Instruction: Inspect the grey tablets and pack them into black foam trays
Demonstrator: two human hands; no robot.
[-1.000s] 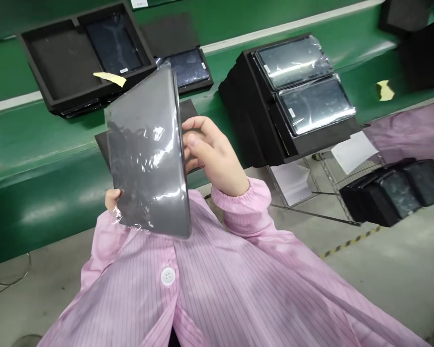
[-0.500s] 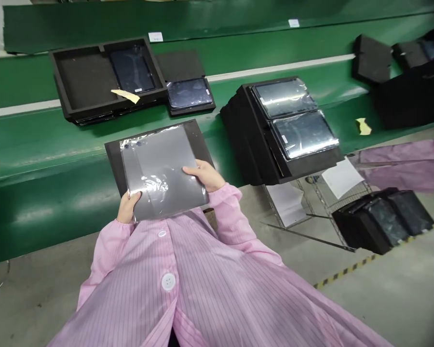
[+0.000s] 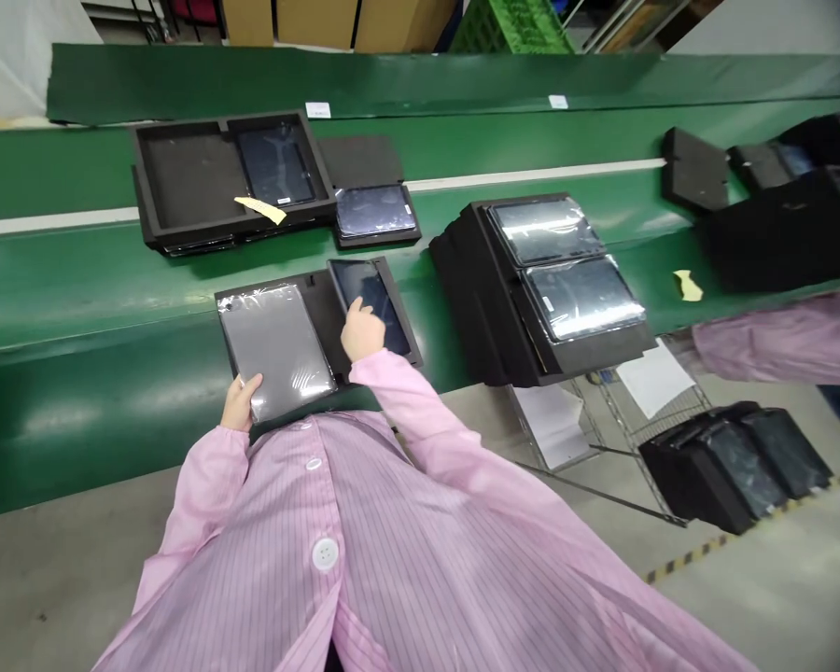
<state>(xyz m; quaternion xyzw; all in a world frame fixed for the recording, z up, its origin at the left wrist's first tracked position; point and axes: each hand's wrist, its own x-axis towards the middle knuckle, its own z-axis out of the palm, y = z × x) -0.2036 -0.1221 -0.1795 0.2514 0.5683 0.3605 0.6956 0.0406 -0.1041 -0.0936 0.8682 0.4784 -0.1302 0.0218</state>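
My left hand (image 3: 242, 403) grips the lower left corner of a flat grey tablet (image 3: 274, 345) in shiny clear film, its thumb on top. That tablet lies over the left half of a black foam tray (image 3: 320, 303), hiding what is beneath. On the tray's right side is a second tablet (image 3: 385, 313) with a dark glossy screen, its left edge appearing slightly raised. My right hand (image 3: 362, 333) is closed at this tablet's left edge, fingertips over the screen. The right thumb is hidden.
Ahead on the green bench (image 3: 98, 308) stands a foam tray (image 3: 189, 173) with one tablet and a yellow scrap (image 3: 260, 209). A smaller foam piece (image 3: 364, 159) with a tablet adjoins it. Stacked foam trays (image 3: 476, 280) stand right. Another person's sleeve (image 3: 777, 336) reaches in from the right.
My right hand has left the film-covered grey item and moved to the dark tablet in the tray. The grey item has shifted left, uncovering the tray's right side. The view has tilted up.
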